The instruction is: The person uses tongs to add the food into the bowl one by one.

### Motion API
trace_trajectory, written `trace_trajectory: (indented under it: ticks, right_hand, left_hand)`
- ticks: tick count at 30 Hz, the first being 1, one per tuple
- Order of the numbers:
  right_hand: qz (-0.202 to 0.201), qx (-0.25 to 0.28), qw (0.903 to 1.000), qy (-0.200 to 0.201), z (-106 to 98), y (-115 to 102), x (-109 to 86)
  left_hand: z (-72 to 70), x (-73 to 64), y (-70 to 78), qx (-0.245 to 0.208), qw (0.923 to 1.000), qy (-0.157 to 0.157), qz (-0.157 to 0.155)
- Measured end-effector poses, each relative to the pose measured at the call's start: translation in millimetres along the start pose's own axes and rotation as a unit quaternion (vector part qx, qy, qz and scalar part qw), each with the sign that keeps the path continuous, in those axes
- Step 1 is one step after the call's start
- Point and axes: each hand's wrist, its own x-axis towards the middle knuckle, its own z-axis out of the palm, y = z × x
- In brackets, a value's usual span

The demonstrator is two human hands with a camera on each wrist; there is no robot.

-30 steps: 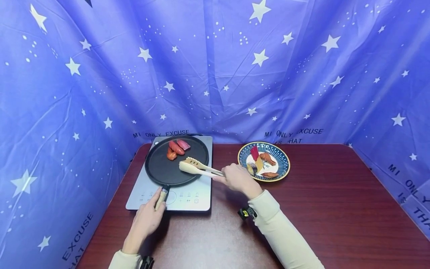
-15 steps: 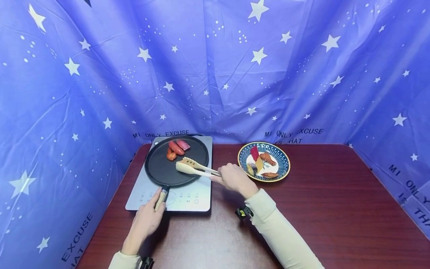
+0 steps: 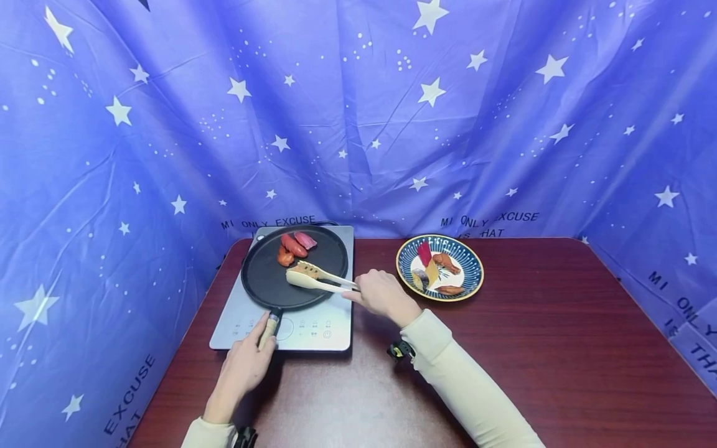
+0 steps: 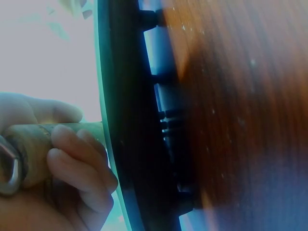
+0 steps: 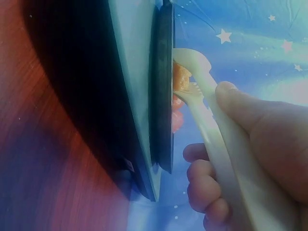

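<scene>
My left hand [image 3: 243, 364] grips the wooden handle [image 4: 31, 149] of a flat black frying pan [image 3: 269, 280] resting on an induction cooktop. Cream-coloured tongs [image 3: 319, 284] are in my right hand [image 3: 386, 295], thumb along one arm and fingers curled round the other. Their heads are over the pan's right half, and an orange-tan food piece [image 5: 181, 78] shows between them, close to the pan surface. At the pan's far side lie a red piece [image 3: 295, 246], a pink piece [image 3: 305, 241] and an orange piece [image 3: 285, 256], grouped together.
The silver cooktop [image 3: 224, 333] has touch controls along its front. To the right, a blue-patterned plate [image 3: 476, 274] holds several food pieces, among them a red one [image 3: 424, 254] and a brown one [image 3: 445, 263]. A starry blue curtain [image 3: 358, 124] surrounds the dark red wooden table [image 3: 560, 336].
My right hand has moved a little to the left, carrying the tongs' heads further over the pan. My left hand, the pan and the pieces at its far side have stayed put.
</scene>
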Motion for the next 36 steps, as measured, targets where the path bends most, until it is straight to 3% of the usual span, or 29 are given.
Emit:
trace_trajectory:
  ticks: [22, 36]
  right_hand:
    - [-0.015, -0.034, 0.9993, 0.002, 6.7, -18.7, 19.2]
    - [0.009, -0.014, 0.9993, -0.033, 11.5, -29.6, 34.0]
  left_hand:
    - [0.4, 2.1, -1.7, -0.001, 1.0000, 0.000, 0.001]
    - [0.9, 2.0, -0.9, 0.000, 1.0000, 0.004, 0.003]
